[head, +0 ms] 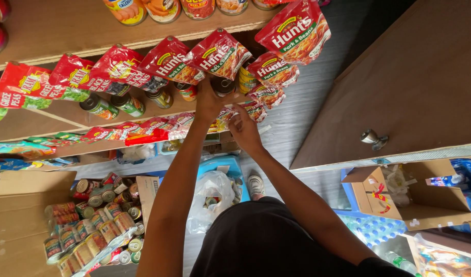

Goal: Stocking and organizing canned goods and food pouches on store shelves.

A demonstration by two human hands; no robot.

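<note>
Both hands reach the shelf at upper centre of the frame: the left hand [209, 102] grasps a dark can [222, 85] under hanging red pouches [218, 53], the right hand [244, 131] pinches a lower pouch [226, 116].

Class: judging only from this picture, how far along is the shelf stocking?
Done: red pouches hang along the shelf edge, and cans sit behind them. In hand: the left hand grips a can at the shelf; the right hand is beside it. Left: many cans in the floor box.
</note>
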